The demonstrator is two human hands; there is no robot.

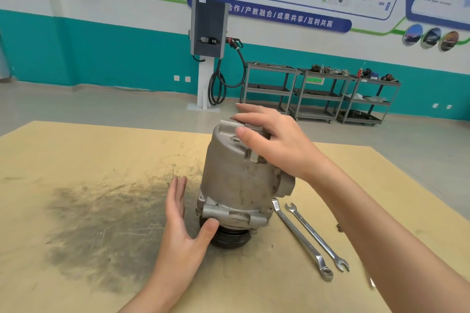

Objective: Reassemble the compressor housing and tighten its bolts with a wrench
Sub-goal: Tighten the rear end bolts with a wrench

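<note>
I steady the grey cast-metal compressor housing (239, 180) upright on its pulley; right hand (274, 145) rests spread on top, left hand (183, 223) open beside its base. I seat it squarely before taking a chrome combination wrench (300, 239) from the worktop (76, 160).

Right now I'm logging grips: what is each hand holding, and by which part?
Right hand rests on the grey cast-metal compressor housing, at its top. Left hand is open, its thumb touching the lower flange. Neither closes around anything.

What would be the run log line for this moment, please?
compressor upright on pulley, on table | right hand on top | left hand open at base | two wrenches unused
</note>
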